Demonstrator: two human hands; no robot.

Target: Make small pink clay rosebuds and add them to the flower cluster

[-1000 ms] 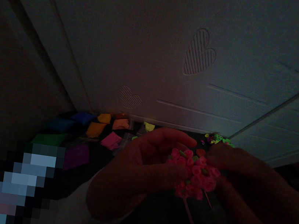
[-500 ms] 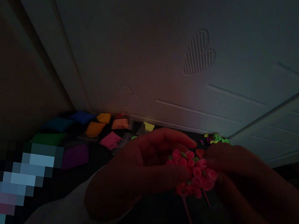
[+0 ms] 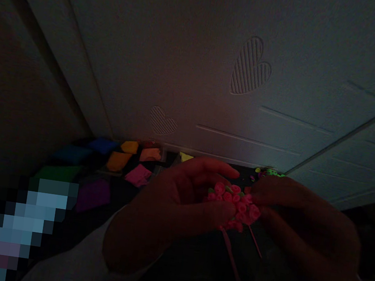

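Left hand (image 3: 167, 207): half curled around the pink flower cluster (image 3: 231, 201); thumb hides some roses
Right hand (image 3: 307, 232): thumb and finger nearly together at the cluster's right edge; cannot tell whether they grip it
Stems (image 3: 232, 257): two, slanting down between the hands; lower ends dim
Shift: right hand and cluster lie further left than half a second ago; left hand now covers more of the yellow packet (image 3: 185, 157)
Clear bag (image 3: 151, 155): beyond the left hand; peach-coloured contents
Small bright pieces (image 3: 273, 172): beyond the right hand; partly hidden
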